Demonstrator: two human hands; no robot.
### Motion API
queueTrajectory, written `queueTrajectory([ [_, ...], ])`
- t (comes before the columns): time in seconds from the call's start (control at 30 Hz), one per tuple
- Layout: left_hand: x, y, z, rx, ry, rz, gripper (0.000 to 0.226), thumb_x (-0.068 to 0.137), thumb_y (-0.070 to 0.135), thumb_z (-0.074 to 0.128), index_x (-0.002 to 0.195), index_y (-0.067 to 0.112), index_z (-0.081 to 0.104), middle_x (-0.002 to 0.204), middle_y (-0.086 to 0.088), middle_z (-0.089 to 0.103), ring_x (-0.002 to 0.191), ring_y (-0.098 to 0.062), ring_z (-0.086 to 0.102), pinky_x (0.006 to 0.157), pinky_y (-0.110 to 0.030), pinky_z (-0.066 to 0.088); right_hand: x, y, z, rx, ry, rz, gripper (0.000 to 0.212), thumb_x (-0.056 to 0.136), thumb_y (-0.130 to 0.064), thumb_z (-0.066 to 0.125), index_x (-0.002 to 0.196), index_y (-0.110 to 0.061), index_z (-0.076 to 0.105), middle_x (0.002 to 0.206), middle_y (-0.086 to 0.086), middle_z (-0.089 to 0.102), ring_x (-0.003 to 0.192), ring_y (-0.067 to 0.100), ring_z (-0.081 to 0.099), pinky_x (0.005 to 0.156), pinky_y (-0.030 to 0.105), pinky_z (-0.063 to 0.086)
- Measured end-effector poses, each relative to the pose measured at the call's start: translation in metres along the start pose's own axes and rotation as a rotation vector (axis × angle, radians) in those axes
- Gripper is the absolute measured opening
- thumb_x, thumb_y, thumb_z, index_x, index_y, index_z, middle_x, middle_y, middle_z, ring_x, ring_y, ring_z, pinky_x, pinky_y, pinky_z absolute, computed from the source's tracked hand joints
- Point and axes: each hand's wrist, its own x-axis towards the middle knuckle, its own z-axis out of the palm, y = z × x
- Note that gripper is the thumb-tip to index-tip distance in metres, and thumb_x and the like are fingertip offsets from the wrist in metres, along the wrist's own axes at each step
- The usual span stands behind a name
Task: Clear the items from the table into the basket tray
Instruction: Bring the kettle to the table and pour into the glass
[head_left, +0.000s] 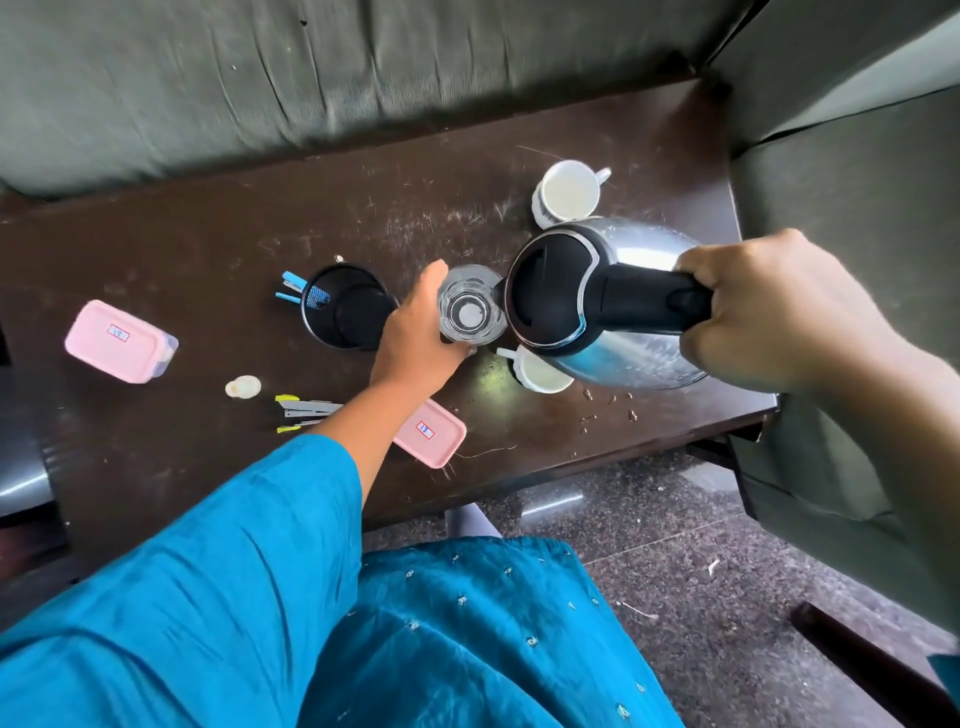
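Observation:
My right hand (769, 312) grips the black handle of a steel kettle (597, 291), held above the right part of the dark brown table (208, 249). My left hand (415, 332) is wrapped around a clear glass (470, 306) just left of the kettle's spout. A white cup (566, 192) stands behind the kettle; a second white cup (540, 371) is half hidden under it. Two pink boxes sit on the table: a pink box (122, 340) at the left and a pink lid-topped box (431, 431) near the front edge. No basket tray is in view.
A black mesh pen holder (348, 306) with blue clips stands left of my left hand. A stapler (301, 413) and a small white cap (243, 387) lie in front of it. Water drops dot the table's front right. Grey-green sofas border the table behind and to the right.

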Motion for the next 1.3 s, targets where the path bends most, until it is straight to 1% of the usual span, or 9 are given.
queueTrajectory([
  [0.1, 0.0, -0.002, 0.0, -0.019, -0.004, 0.0, 0.087, 0.066, 0.012, 0.079, 0.138, 0.018, 0.031, 0.137, -0.003, 0.052, 0.125, -0.025, 0.049, 0.099, -0.033, 0.04, 0.003, -0.006, -0.005, -0.025, -0.007, 0.017, 0.017, 0.062, -0.007, 0.058, 0.062, -0.016, 0.044, 0.05, 0.008, 0.039, 0.048, 0.032, 0.04, 0.045, 0.019, 0.024],
  [0.2, 0.0, -0.003, 0.0, -0.043, -0.011, 0.002, 0.087, 0.065, 0.011, 0.08, 0.138, 0.017, 0.031, 0.138, -0.003, 0.051, 0.126, -0.024, 0.048, 0.101, -0.033, 0.04, 0.005, -0.012, -0.01, -0.062, -0.028, 0.024, 0.022, 0.061, -0.008, 0.056, 0.056, -0.018, 0.036, 0.051, 0.007, 0.039, 0.045, 0.025, 0.037, 0.045, 0.018, 0.022],
  [0.27, 0.0, -0.004, 0.0, -0.072, -0.014, -0.005, 0.087, 0.065, 0.01, 0.079, 0.137, 0.018, 0.032, 0.138, -0.002, 0.051, 0.125, -0.024, 0.049, 0.1, -0.033, 0.041, 0.006, -0.016, -0.012, -0.088, -0.04, 0.019, 0.02, 0.06, -0.008, 0.056, 0.056, -0.018, 0.038, 0.051, 0.007, 0.04, 0.044, 0.024, 0.037, 0.045, 0.017, 0.022],
  [0.47, 0.002, -0.006, 0.002, -0.148, -0.027, -0.035, 0.088, 0.065, 0.007, 0.079, 0.138, 0.018, 0.031, 0.142, -0.002, 0.046, 0.128, -0.021, 0.046, 0.104, -0.041, 0.041, 0.009, -0.032, -0.014, -0.173, -0.046, -0.003, 0.01, 0.061, -0.013, 0.055, 0.063, -0.018, 0.047, 0.052, 0.006, 0.037, 0.043, 0.021, 0.034, 0.045, 0.016, 0.021],
  [0.67, 0.002, -0.007, 0.001, -0.166, -0.02, -0.037, 0.083, 0.068, 0.006, 0.075, 0.137, 0.019, 0.032, 0.14, -0.002, 0.048, 0.126, -0.02, 0.048, 0.104, -0.037, 0.041, 0.017, -0.042, -0.013, -0.144, -0.057, 0.012, 0.019, 0.062, -0.015, 0.052, 0.055, -0.02, 0.036, 0.057, 0.006, 0.038, 0.047, 0.022, 0.036, 0.046, 0.015, 0.024],
  [0.87, 0.002, -0.008, 0.001, -0.161, -0.02, -0.035, 0.082, 0.068, 0.006, 0.075, 0.137, 0.02, 0.033, 0.137, 0.0, 0.051, 0.122, -0.02, 0.052, 0.1, -0.03, 0.042, 0.022, -0.051, -0.014, -0.152, -0.071, -0.01, 0.018, 0.063, -0.015, 0.052, 0.055, -0.018, 0.036, 0.057, 0.007, 0.039, 0.047, 0.023, 0.038, 0.045, 0.016, 0.025],
  [1.07, 0.001, -0.008, 0.0, -0.17, -0.025, -0.011, 0.08, 0.066, 0.006, 0.076, 0.134, 0.019, 0.034, 0.131, -0.004, 0.055, 0.118, -0.023, 0.054, 0.098, -0.036, 0.045, 0.021, -0.052, -0.013, -0.17, -0.107, 0.014, 0.016, 0.062, -0.015, 0.05, 0.055, -0.019, 0.037, 0.058, 0.006, 0.039, 0.047, 0.021, 0.038, 0.044, 0.016, 0.025],
  [1.2, 0.003, -0.007, 0.001, -0.154, -0.037, -0.024, 0.085, 0.066, 0.009, 0.077, 0.137, 0.015, 0.03, 0.142, -0.001, 0.047, 0.127, -0.021, 0.048, 0.103, -0.034, 0.042, 0.018, -0.053, -0.012, -0.183, -0.114, 0.016, 0.014, 0.062, -0.016, 0.05, 0.056, -0.02, 0.038, 0.058, 0.005, 0.039, 0.046, 0.021, 0.038, 0.044, 0.015, 0.025],
  [1.3, 0.003, -0.007, 0.001, -0.172, -0.048, -0.031, 0.088, 0.065, 0.008, 0.079, 0.138, 0.014, 0.029, 0.145, -0.001, 0.043, 0.129, -0.02, 0.046, 0.106, -0.035, 0.04, 0.02, -0.054, -0.011, -0.181, -0.105, 0.017, 0.012, 0.062, -0.017, 0.05, 0.058, -0.019, 0.039, 0.058, 0.006, 0.039, 0.046, 0.022, 0.038, 0.044, 0.016, 0.026],
])
